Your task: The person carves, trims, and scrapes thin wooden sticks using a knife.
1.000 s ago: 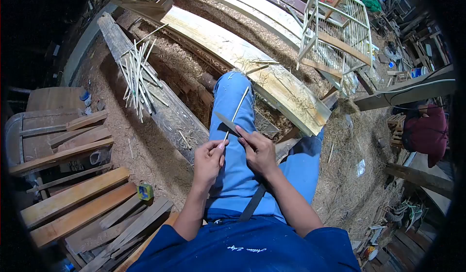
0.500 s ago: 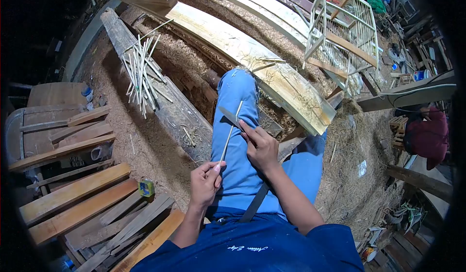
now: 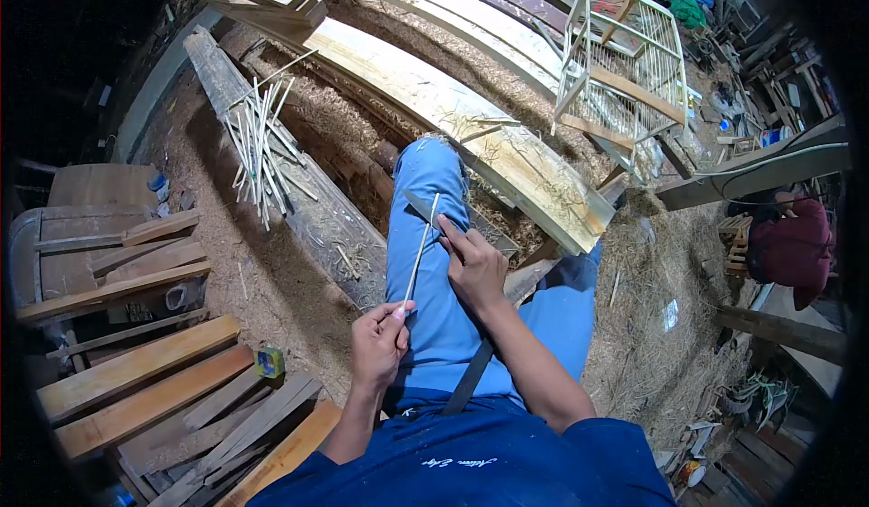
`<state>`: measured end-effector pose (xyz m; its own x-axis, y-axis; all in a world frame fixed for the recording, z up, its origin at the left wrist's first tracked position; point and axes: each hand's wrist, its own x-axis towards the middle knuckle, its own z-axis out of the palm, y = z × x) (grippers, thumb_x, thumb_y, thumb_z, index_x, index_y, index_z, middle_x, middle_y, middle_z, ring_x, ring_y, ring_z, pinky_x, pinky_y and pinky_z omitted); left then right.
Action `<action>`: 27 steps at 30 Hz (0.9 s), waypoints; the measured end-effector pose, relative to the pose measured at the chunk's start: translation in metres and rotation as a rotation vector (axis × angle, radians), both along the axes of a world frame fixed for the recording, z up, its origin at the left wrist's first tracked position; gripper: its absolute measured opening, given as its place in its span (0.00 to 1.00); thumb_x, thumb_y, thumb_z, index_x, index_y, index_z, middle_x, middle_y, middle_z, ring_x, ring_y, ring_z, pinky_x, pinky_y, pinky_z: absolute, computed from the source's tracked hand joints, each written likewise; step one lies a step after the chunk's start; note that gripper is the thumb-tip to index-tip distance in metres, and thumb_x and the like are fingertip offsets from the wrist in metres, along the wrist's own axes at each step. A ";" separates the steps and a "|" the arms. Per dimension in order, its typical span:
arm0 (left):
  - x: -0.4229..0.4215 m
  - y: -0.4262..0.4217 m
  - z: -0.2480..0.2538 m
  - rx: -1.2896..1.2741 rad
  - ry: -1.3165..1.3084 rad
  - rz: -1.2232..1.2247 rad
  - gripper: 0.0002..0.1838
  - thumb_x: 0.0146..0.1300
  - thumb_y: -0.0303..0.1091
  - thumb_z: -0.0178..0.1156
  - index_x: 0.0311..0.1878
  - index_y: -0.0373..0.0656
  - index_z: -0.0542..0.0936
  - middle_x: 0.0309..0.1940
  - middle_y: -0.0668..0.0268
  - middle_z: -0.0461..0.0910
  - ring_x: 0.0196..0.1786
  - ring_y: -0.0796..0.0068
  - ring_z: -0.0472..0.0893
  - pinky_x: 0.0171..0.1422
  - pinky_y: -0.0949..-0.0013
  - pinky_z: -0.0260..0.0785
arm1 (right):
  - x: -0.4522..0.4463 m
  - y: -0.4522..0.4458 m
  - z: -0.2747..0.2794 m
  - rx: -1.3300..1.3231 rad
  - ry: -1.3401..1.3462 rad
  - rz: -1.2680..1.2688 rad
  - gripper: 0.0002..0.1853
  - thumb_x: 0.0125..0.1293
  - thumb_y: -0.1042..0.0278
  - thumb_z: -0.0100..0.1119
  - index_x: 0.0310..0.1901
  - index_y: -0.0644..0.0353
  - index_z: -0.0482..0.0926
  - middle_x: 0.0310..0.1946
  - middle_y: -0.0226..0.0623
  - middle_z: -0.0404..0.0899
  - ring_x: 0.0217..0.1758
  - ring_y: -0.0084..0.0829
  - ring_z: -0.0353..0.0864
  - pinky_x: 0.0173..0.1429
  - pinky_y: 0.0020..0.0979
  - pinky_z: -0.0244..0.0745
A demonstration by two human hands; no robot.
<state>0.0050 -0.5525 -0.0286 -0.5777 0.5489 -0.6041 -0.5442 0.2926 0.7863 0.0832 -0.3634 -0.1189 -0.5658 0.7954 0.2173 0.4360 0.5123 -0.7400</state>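
My left hand (image 3: pixel 380 342) pinches the lower end of a thin pale stick (image 3: pixel 418 263) between thumb and fingers. The stick slants up over the blue-trousered leg (image 3: pixel 425 167). Closed around a knife (image 3: pixel 417 205), my right hand (image 3: pixel 475 267) keeps the blade against the stick near its upper end. The knife's grip is mostly covered by the fingers. A dark flat strip (image 3: pixel 471 378) comes out from under the right forearm toward the waist; whether it belongs to the knife I cannot tell. A pile of similar thin sticks (image 3: pixel 261 149) lies on a weathered plank (image 3: pixel 317 226) to the left.
A slatted wooden cage (image 3: pixel 625 63) stands at the upper right beside a thick pale board (image 3: pixel 407 81) with shavings on it. Cut boards (image 3: pixel 149 358) and a tape measure (image 3: pixel 269 362) are at the left. Another person in a dark red top (image 3: pixel 792 249) is at the far right.
The whole view has shifted slightly. The stick stands a little steeper, and the blade now lies across it nearer its upper tip. Both hands keep their hold.
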 end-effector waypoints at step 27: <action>-0.012 0.049 0.001 -0.137 0.104 -0.247 0.15 0.83 0.38 0.58 0.55 0.35 0.87 0.19 0.71 0.77 0.13 0.87 0.66 0.16 0.77 0.55 | 0.044 0.003 0.022 -0.266 0.060 0.228 0.28 0.69 0.73 0.65 0.68 0.37 0.85 0.31 0.42 0.79 0.34 0.47 0.84 0.40 0.48 0.79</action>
<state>-0.0068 -0.5039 -0.0281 -0.4991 0.5980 -0.6271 -0.3621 0.5135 0.7779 0.1269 -0.3602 -0.0972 -0.7280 0.6831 0.0582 0.2838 0.3775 -0.8814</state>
